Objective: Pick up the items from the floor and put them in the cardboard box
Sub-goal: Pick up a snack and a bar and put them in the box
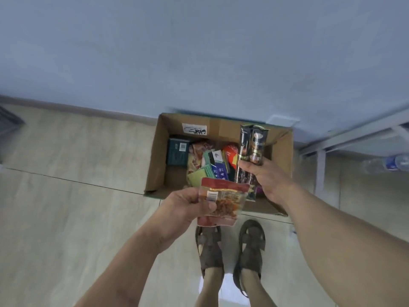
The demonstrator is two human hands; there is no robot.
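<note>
The box (221, 129) stands open on the tiled floor (66, 173), its far wall against the blue wall (199, 52) and its near flap just ahead of the person's sandals (230, 247). Inside lie a dark green carton (177, 152) at the left, mixed packets (208, 165) in the middle and a red bag (231, 152) behind them; bare cardboard shows along the left and right walls.

The left hand (188, 207) pinches a clear snack pouch (223, 202), thumb on its face, fingers curled behind, over the near rim. The right hand (269, 180) grips two tall dark packs (252, 149) upright, fingers wrapped round their lower halves, above the box's right half.

Left of the box the floor lies open to the skirting. Right of it a white metal frame (321, 160) stands close, with a plastic bottle (396, 161) beyond.
</note>
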